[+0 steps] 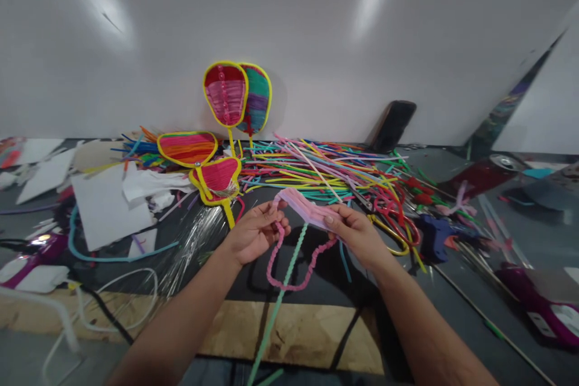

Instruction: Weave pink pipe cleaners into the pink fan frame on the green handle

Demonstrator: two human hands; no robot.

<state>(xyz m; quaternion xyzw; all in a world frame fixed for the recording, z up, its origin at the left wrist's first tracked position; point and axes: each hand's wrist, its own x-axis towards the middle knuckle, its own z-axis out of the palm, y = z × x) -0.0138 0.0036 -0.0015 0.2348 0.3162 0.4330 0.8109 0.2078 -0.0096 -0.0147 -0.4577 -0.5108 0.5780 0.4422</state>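
Pink panel (307,206): held up over the dark tabletop (328,291), between left hand (260,228) and right hand (355,230). Pinched at the left, fingertips closed around the upper end of a twisted pink loop (289,287), just beside the panel's left end; pinched at the right too, thumb on top, on the panel's right end. Showed little gap in either grip (could not tell how firm). Saw a green stem (297,253) meeting the panel's lower edge and crossing the loop, lower end not in a hand.

Could probably have crumpled the soft panel by squeezing too hard. Could have sprung the loop out of shape by slackening the left pinch, or worked the panel askew by letting the long stem swing. Could have snagged on the heap of coloured stems (316,163) just beyond.

Counted one panel, one loop, one green stem; at least four yellow-rimmed shapes (226,93), two leaning on the white board (136,84); one phone (395,125), one red can (484,178), one blue tool (435,238), two magenta devices (536,301). Found the heap too tangled to count.
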